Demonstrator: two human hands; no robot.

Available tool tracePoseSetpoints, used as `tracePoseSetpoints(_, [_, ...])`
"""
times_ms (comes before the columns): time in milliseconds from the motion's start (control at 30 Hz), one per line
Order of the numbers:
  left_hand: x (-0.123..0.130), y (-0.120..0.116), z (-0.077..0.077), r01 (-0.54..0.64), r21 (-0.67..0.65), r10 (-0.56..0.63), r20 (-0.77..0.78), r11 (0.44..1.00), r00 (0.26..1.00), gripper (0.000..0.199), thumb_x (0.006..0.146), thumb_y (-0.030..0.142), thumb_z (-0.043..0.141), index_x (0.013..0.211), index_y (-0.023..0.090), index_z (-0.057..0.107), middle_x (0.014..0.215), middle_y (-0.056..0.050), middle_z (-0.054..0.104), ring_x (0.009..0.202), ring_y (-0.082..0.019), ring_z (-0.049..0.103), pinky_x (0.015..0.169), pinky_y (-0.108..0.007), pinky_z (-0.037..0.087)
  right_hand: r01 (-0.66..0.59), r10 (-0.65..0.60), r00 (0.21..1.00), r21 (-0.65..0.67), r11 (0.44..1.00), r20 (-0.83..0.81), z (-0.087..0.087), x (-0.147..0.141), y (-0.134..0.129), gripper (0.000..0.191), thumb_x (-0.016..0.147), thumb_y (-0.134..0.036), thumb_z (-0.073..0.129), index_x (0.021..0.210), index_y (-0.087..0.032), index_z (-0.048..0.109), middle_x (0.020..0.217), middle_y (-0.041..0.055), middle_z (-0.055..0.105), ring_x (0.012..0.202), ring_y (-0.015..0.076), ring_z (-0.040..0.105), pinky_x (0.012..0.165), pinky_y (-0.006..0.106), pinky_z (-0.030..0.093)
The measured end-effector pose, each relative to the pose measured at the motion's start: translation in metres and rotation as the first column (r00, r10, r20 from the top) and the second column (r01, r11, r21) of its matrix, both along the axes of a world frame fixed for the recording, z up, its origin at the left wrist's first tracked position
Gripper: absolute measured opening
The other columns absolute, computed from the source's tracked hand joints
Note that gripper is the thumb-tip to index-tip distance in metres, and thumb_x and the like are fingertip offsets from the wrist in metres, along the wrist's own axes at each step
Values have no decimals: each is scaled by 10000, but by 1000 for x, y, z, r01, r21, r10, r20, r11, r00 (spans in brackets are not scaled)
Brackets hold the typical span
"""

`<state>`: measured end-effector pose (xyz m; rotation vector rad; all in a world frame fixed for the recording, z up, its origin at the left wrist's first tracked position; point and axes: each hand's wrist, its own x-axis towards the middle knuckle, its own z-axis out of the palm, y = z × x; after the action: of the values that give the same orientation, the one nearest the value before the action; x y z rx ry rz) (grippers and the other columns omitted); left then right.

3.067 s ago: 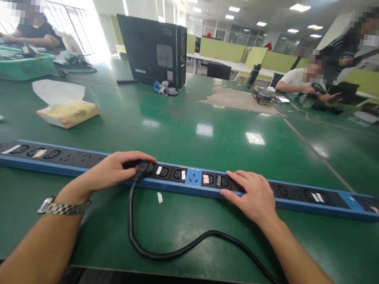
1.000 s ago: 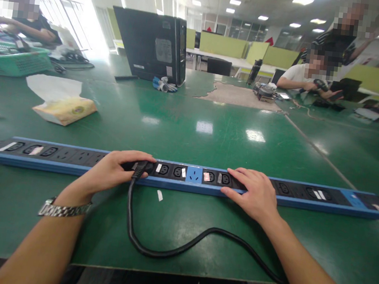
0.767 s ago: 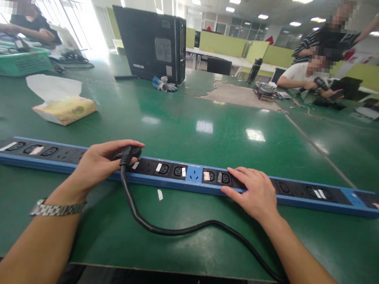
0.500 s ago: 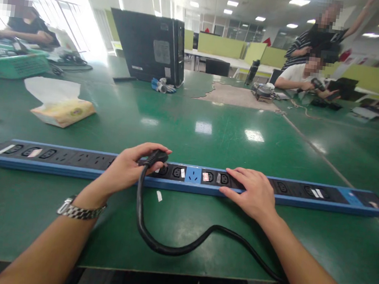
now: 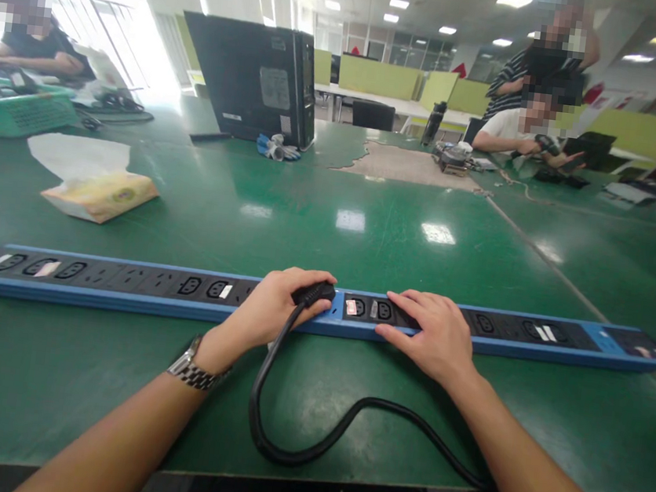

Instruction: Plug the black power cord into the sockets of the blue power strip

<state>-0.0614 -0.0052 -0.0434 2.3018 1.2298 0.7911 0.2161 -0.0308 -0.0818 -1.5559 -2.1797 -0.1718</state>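
Observation:
A long blue and black power strip [image 5: 146,281] lies across the green table. My left hand [image 5: 274,303] is closed on a black plug [image 5: 316,294], which is over the blue socket near the strip's middle; whether its pins are in the socket is hidden. From the plug a thick black cable [image 5: 292,457] loops over the table and runs off the front edge at the right. My right hand [image 5: 434,329] grips the strip right of the middle, thumb on the near side and fingers on the far side.
A tissue pack [image 5: 106,193] lies at the left, behind the strip. Farther back are a green basket [image 5: 29,113], a black computer case [image 5: 252,83], gloves [image 5: 278,148] and a dark bottle [image 5: 434,124]. People are at the far left and far right.
My left hand has moved right with the plug, from the sockets left of the middle to the blue socket. The cable's loop has shifted along. My right hand has stayed on the strip.

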Motion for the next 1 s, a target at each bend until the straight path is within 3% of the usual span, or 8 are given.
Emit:
tracePoseSetpoints(167, [9, -7, -4, -54, 37, 55, -41, 998, 998, 301, 835, 351, 628, 1105, 226, 674, 1032, -55, 717, 965, -210, 644, 882, -336, 498, -20, 18, 999, -70, 997, -26, 4, 3, 0, 544, 816, -650, 532, 1217, -305, 660, 1204, 46, 661, 1116, 238, 570, 983, 443, 383])
tracePoseSetpoints(433, [23, -23, -11, -39, 240, 91, -208, 970, 974, 332, 877, 218, 541, 1199, 241, 620, 1178, -49, 680, 1062, -234, 603, 934, -403, 480, -56, 54, 998, -191, 980, -17, 9, 9, 2, 541, 844, -619, 516, 1291, -326, 604, 1255, 41, 630, 1164, 239, 541, 1010, 462, 362])
tracePoseSetpoints(667, [6, -24, -8, 107, 155, -73, -209, 982, 975, 685, 802, 200, 589, 1450, 247, 374, 1404, -77, 528, 1267, -254, 481, 1082, -463, 368, -52, 47, 998, -163, 985, -32, 9, 7, 0, 533, 834, -612, 531, 1270, -318, 621, 1245, 49, 639, 1156, 242, 553, 1008, 461, 371])
tracePoseSetpoints(767, [-7, -13, -1, 161, 48, -151, -163, 986, 975, 614, 813, 201, 532, 1418, 229, 432, 1380, -73, 552, 1248, -224, 506, 1079, -423, 379, -54, 40, 997, -205, 977, -69, 12, 9, 4, 510, 822, -598, 551, 1241, -321, 640, 1240, 42, 648, 1155, 250, 562, 1011, 477, 374])
tracePoseSetpoints(833, [-13, -1, 3, 104, -31, -107, -115, 994, 988, 478, 843, 227, 474, 1314, 205, 552, 1302, -69, 614, 1185, -206, 559, 1042, -383, 421, -60, 26, 992, -279, 959, -123, 18, 8, 10, 450, 840, -559, 541, 1190, -309, 672, 1200, 33, 673, 1122, 245, 590, 990, 465, 403])
tracePoseSetpoints(900, [-13, 12, 4, -36, -60, 28, -123, 998, 992, 392, 875, 281, 431, 1198, 190, 634, 1222, -67, 663, 1126, -204, 599, 1002, -361, 448, -68, 0, 982, -356, 932, -189, 27, 1, 19, 391, 866, -507, 512, 1105, -273, 712, 1132, 44, 704, 1056, 237, 629, 928, 424, 458])
tracePoseSetpoints(1000, [-5, 24, 1, -202, -24, 184, -321, 979, 929, 384, 914, 383, 384, 1043, 201, 696, 1079, -72, 715, 1008, -226, 651, 884, -345, 493, -118, -4, 962, -428, 896, -273, 46, -26, 30, 373, 883, -462, 483, 1015, -219, 733, 1044, 69, 729, 937, 213, 668, 813, 337, 504])
